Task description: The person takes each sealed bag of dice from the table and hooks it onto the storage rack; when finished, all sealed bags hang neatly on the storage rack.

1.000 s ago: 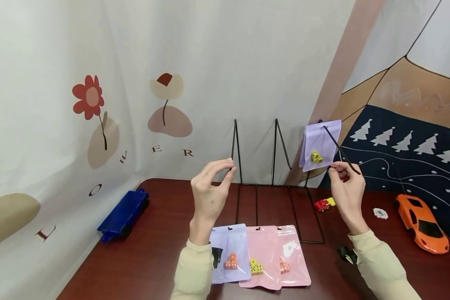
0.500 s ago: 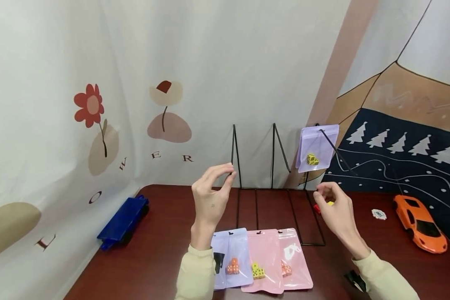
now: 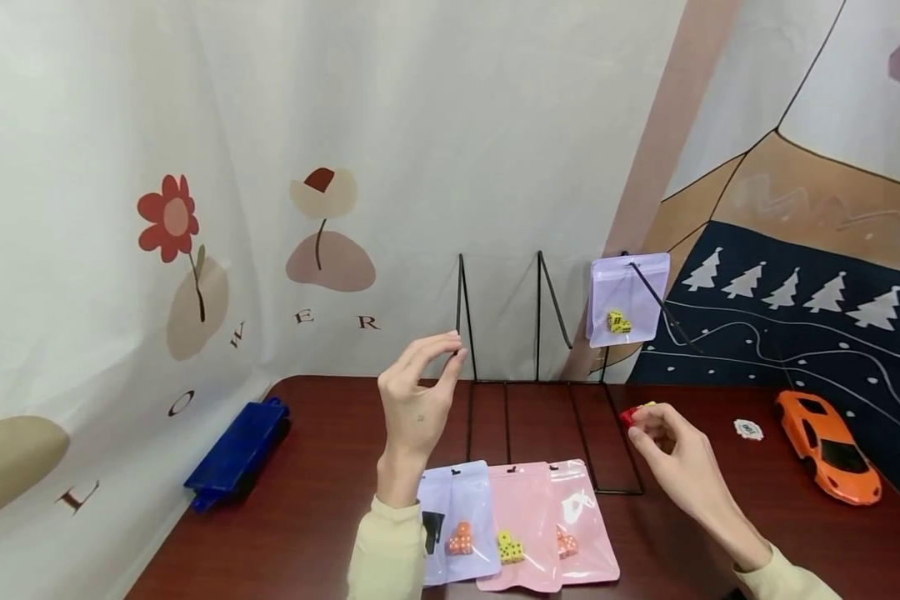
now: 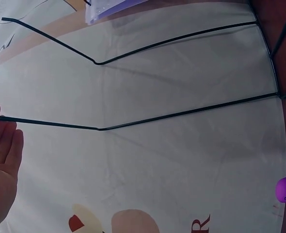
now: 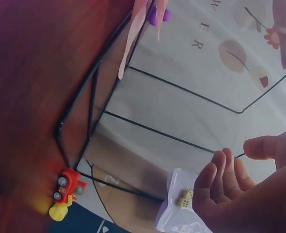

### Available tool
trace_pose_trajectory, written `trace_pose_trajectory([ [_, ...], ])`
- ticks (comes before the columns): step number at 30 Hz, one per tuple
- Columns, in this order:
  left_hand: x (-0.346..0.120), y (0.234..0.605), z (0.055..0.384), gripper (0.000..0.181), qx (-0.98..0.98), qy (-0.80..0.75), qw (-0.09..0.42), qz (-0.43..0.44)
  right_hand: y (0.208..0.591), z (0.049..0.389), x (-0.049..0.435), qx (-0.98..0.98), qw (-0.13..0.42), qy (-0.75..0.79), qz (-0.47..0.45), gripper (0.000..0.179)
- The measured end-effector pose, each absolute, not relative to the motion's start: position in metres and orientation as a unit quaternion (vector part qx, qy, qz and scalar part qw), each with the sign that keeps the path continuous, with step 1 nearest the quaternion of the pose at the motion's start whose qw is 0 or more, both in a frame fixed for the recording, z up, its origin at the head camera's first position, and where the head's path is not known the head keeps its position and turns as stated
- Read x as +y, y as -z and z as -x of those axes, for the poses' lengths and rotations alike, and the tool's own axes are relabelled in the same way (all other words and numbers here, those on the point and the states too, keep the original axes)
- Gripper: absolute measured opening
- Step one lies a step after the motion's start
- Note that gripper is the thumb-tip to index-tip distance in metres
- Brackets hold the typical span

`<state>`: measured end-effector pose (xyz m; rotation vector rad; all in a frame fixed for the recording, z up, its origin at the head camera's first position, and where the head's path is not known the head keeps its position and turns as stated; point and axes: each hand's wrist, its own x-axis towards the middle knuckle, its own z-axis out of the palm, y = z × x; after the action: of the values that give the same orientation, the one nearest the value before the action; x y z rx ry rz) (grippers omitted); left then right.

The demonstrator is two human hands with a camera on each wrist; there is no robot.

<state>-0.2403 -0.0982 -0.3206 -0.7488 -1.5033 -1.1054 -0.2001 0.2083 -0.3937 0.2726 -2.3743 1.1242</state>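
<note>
1. The fingers of my left hand (image 3: 416, 408) pinch the free end of the left prong (image 4: 48, 123), near the middle of the head view; the left wrist view shows this grasp at its left edge.
2. The fingers of my right hand (image 3: 678, 462) are released, loosely curved with a gap to the thumb, at the lower right of the head view.
3. The black wire rack (image 3: 537, 382) stands on the counter (image 3: 330, 517), right of centre in the head view. Its middle prong (image 3: 556, 302) carries nothing.
4. On the right prong (image 3: 651, 290) two lilac pouches (image 3: 615, 287) hang one behind the other; the front one shows yellow dice (image 3: 618, 322).
5. Four more pouches lie overlapping at the bottom centre: a lilac one with something black (image 3: 435, 492), a lilac one with orange dice (image 3: 471, 508), a pink one with yellow dice (image 3: 525, 500) and a pink one with orange dice (image 3: 588, 517).
6. In the head view my right hand partly covers a red-and-yellow toy vehicle (image 5: 68, 187); the right wrist view shows it well apart from my hand, at lower left.
7. A blue toy trailer (image 3: 238, 446) sits at lower left; a white chip (image 3: 748, 429) and an orange toy car (image 3: 828, 446) sit at lower right.
</note>
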Motion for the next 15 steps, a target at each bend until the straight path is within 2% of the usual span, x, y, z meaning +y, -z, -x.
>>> trace_pose_trajectory([
  [15,-0.097,0.321,0.242,0.014,-0.628,0.468,0.539,0.31,0.393,0.178,0.206,-0.872,0.208,-0.433,-0.096,0.012],
])
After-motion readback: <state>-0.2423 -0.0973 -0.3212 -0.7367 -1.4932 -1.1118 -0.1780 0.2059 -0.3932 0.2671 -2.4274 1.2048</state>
